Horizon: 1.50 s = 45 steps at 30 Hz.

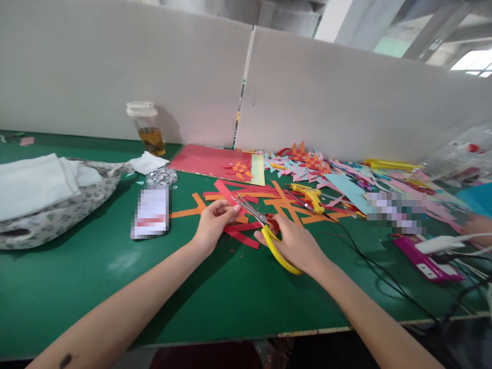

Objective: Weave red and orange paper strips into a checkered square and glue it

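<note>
My left hand [213, 224] pinches a red paper strip [226, 191] near the middle of the green table. Yellow-handled scissors [282, 256] are held in my right hand [294, 240], their blades pointing up and left to the strip at my left fingertips. Whether the blades touch the paper is too small to tell. Under and around both hands lie orange strips [286, 202] and red strips [243, 237], some crossing each other. A woven orange and red paper fish [241, 169] rests on red sheets [203, 160] behind the hands.
A yellow glue gun [309, 197] with a black cable lies right of the strips. A phone [151, 211], a cup of tea [150, 130] and a cloth bundle [49, 200] are at left. A purple power strip [426, 259], colored paper pieces [300, 171] and another person's hand [477, 229] are at right.
</note>
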### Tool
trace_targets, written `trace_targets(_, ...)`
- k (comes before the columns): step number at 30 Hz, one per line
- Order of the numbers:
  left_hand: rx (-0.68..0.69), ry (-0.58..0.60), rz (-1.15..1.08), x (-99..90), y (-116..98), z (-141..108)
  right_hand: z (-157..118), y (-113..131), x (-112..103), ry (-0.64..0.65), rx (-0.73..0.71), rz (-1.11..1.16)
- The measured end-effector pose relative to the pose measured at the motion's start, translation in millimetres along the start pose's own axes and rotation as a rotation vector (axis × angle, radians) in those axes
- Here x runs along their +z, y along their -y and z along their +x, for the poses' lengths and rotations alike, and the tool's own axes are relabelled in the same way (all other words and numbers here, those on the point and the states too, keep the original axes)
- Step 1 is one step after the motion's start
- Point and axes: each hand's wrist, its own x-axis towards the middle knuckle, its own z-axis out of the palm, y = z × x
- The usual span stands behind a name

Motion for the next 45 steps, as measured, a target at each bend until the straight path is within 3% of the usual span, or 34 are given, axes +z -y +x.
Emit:
trace_targets(23, 0.094, -0.013, 0.062, -0.4, 1.2, 0.1, -2.1, 1.4, -0.8, -0.003, -0.047, -0.091)
trace_targets(45, -0.046, 0.037, -0.150, -2.4, 1.9, 2.4, -0.9, -0.4, -1.0, -0.092, -0.100, -0.077)
